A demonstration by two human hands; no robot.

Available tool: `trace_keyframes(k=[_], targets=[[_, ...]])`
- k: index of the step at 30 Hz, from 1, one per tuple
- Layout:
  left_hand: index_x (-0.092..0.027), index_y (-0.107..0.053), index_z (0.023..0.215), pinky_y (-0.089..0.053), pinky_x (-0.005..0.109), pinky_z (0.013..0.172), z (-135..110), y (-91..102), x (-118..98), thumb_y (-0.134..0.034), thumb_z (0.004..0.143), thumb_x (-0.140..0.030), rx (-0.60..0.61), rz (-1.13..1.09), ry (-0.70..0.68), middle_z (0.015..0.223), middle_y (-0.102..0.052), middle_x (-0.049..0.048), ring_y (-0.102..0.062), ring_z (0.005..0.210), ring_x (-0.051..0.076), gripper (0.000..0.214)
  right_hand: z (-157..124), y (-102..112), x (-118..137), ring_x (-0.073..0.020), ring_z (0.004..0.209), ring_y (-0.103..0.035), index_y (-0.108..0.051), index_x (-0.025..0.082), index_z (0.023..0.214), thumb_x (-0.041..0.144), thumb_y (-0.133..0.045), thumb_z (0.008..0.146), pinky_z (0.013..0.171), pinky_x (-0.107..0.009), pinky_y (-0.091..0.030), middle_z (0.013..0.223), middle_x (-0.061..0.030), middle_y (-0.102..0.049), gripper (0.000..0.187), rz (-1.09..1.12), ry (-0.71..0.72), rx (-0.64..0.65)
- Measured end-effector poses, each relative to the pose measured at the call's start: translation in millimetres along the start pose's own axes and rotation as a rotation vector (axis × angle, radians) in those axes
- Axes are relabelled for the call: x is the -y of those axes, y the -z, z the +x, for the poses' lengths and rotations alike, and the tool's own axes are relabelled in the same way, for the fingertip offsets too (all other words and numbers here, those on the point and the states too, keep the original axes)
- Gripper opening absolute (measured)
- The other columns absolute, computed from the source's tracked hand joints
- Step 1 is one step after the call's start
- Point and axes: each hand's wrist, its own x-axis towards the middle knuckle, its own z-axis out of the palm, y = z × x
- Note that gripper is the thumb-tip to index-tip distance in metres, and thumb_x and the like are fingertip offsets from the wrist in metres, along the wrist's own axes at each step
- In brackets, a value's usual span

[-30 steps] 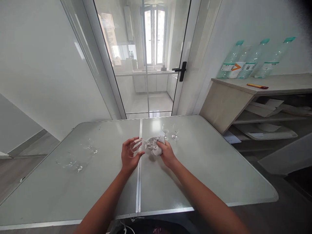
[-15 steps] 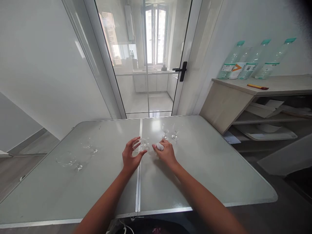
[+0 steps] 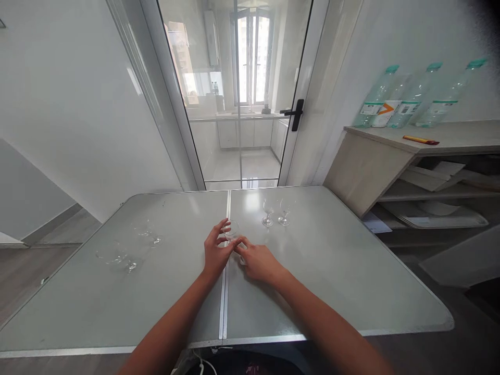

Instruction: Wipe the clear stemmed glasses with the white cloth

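Observation:
My left hand [image 3: 216, 253] is closed around a small clear stemmed glass [image 3: 232, 228], holding it just above the table's middle seam. My right hand [image 3: 258, 262] rests beside it, fingers curled over a balled grey cloth [image 3: 241, 259] of which only a sliver shows. Its fingertips touch the glass near the left thumb. Both hands meet over the grey table [image 3: 332, 271].
Two small stemmed glasses [image 3: 267, 213] [image 3: 284, 212] stand upright just beyond my right hand. Several clear glasses [image 3: 148, 235] [image 3: 119, 258] sit on the table's left half. A wooden shelf unit [image 3: 359, 166] with plastic bottles [image 3: 375, 99] stands on the right; a glass door [image 3: 242, 94] is behind.
The cloth, loose and spread beside the glass a second ago, has been bunched up and is almost hidden under my right hand. Both hands have drawn closer together at the glass.

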Motion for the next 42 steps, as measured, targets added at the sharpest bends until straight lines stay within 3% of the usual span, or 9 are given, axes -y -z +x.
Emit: trace_keyframes(k=[6,10,20,23,26,28,34,42], targets=[[-0.033,-0.059,0.141,-0.064,0.035,0.079,-3,-6.4,0,-0.085,0.080,-0.037,0.064,-0.018,0.015,0.130,-0.068,0.0088,-0.070,0.108,0.023,0.067,2,-7,1,-0.0245,0.093,-0.075,-0.058,0.021,0.137,0.019,-0.055,0.088,0.078,-0.033,-0.055,0.153,-0.0138,-0.054,0.048,-0.003,-0.037,0.028],[-0.034,-0.060,0.141,-0.063,0.033,0.076,-3,-8.4,0,-0.085,0.079,-0.039,0.056,-0.005,0.024,0.130,-0.068,0.0087,-0.069,0.109,0.023,0.068,0,-3,2,-0.0230,0.090,-0.075,-0.058,0.022,0.138,0.017,-0.054,0.090,0.079,-0.033,-0.054,0.154,-0.0157,-0.052,0.048,-0.022,-0.093,0.052],[-0.038,-0.051,0.148,-0.065,0.037,0.081,-3,-12.9,4,-0.083,0.081,-0.033,0.132,-0.035,0.045,0.142,-0.061,0.0086,-0.064,0.117,0.025,0.075,-1,-5,0,-0.0247,0.095,-0.075,-0.064,0.021,0.132,0.012,-0.052,0.088,0.079,-0.031,-0.054,0.138,-0.0132,-0.066,0.046,0.002,-0.122,0.060],[-0.036,-0.050,0.145,-0.066,0.039,0.083,-4,-12.6,3,-0.084,0.079,-0.037,0.099,-0.020,0.017,0.151,-0.049,0.0096,-0.062,0.122,0.026,0.074,1,-6,0,-0.0264,0.099,-0.075,-0.060,0.019,0.139,0.013,-0.053,0.089,0.081,-0.033,-0.056,0.147,-0.0184,-0.059,0.051,-0.011,-0.215,0.059],[-0.032,-0.050,0.138,-0.065,0.035,0.079,-3,-10.2,4,-0.081,0.083,-0.041,0.019,0.002,0.011,0.148,-0.046,0.0109,-0.064,0.117,0.024,0.064,2,-3,-5,-0.0285,0.102,-0.075,-0.048,0.011,0.151,0.010,-0.058,0.085,0.082,-0.035,-0.057,0.152,-0.0287,-0.050,0.067,-0.041,-0.433,0.087],[-0.031,-0.050,0.134,-0.064,0.033,0.075,-3,-8.6,5,-0.076,0.088,-0.043,-0.001,0.019,0.021,0.143,-0.048,0.0113,-0.066,0.112,0.023,0.055,1,0,-15,-0.0294,0.107,-0.073,-0.049,0.005,0.150,0.008,-0.061,0.081,0.085,-0.033,-0.057,0.147,-0.0328,-0.054,0.069,-0.041,-0.576,0.113],[-0.027,-0.055,0.125,-0.063,0.031,0.072,-3,-9.8,9,-0.063,0.097,-0.046,0.019,0.019,0.065,0.135,-0.049,0.0098,-0.067,0.104,0.019,0.034,-3,12,-59,-0.0315,0.114,-0.070,-0.075,0.006,0.115,0.007,-0.063,0.079,0.082,-0.031,-0.056,0.115,-0.0277,-0.073,0.037,0.006,-0.755,0.128],[-0.024,-0.059,0.117,-0.064,0.030,0.069,-3,-10.4,9,-0.056,0.101,-0.045,0.048,0.016,0.069,0.129,-0.048,0.0086,-0.063,0.097,0.016,0.026,-4,13,-70,-0.0311,0.112,-0.071,-0.076,0.008,0.112,0.009,-0.062,0.081,0.082,-0.032,-0.056,0.111,-0.0248,-0.075,0.034,0.053,-0.798,0.101]])
